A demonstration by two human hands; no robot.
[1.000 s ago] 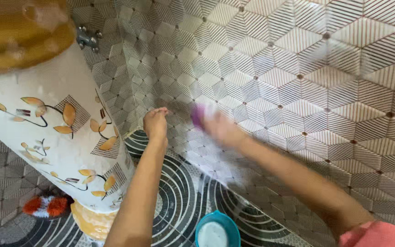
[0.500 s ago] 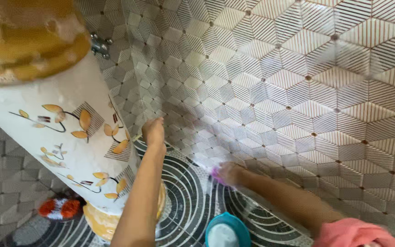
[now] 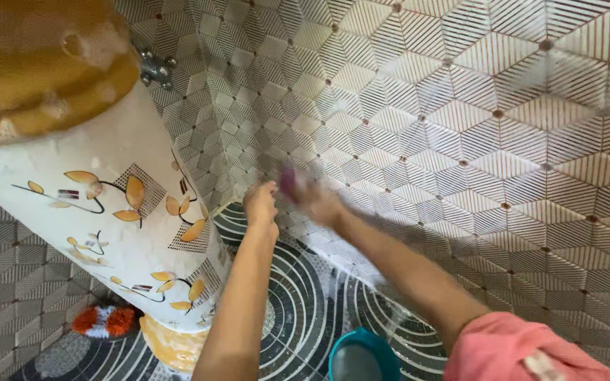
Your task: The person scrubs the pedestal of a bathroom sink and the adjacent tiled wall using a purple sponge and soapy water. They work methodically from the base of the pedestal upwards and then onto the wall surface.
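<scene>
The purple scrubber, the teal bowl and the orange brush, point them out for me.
Scrubber (image 3: 289,183), head view, on its purple end above the right hand (image 3: 319,204).
Bowl (image 3: 375,346), head view, on its teal rim at the bottom edge.
Brush (image 3: 104,320), head view, on its orange and white bristles on the floor.

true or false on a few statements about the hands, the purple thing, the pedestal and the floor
1. The right hand holds a purple scrubber against the tiled wall. True.
2. The left hand holds the purple scrubber. False: it is empty, resting by the wall's base.
3. The white pedestal bears an orange leaf pattern. True.
4. The teal container stands on top of the pedestal. False: it sits on the patterned floor, at the bottom edge.
5. An orange and white brush lies on the floor left of the pedestal's base. True.
</scene>
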